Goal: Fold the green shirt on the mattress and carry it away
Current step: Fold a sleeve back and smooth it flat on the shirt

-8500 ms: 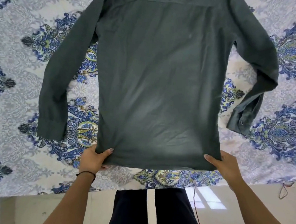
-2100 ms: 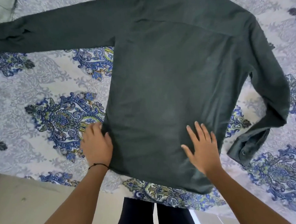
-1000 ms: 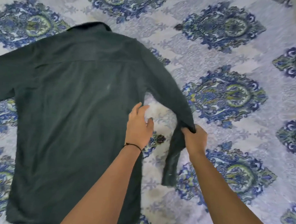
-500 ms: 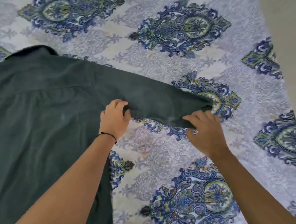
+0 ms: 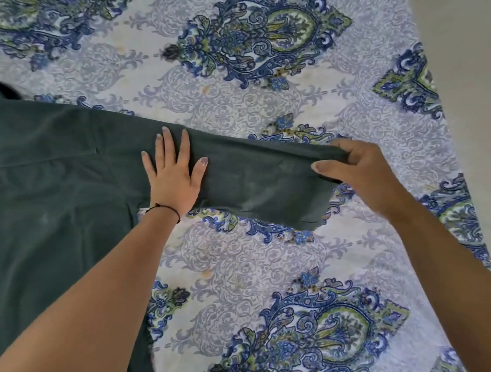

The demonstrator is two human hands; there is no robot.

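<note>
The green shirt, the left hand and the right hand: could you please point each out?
green shirt (image 5: 50,199), head view, back panel.
left hand (image 5: 174,182), head view, back of the hand.
right hand (image 5: 362,174), head view, back of the hand.

Mattress (image 5: 243,258): flat sheet beyond and nearer than the sleeve (image 5: 255,179), open to passage on both sides. Green shirt (image 5: 49,185) covers the left portion. The sleeve bars the middle, pressed flat by the left hand (image 5: 174,179) and gripped at its end by the right hand (image 5: 362,172). Mattress edge at right, with floor (image 5: 467,54) beyond.
</note>
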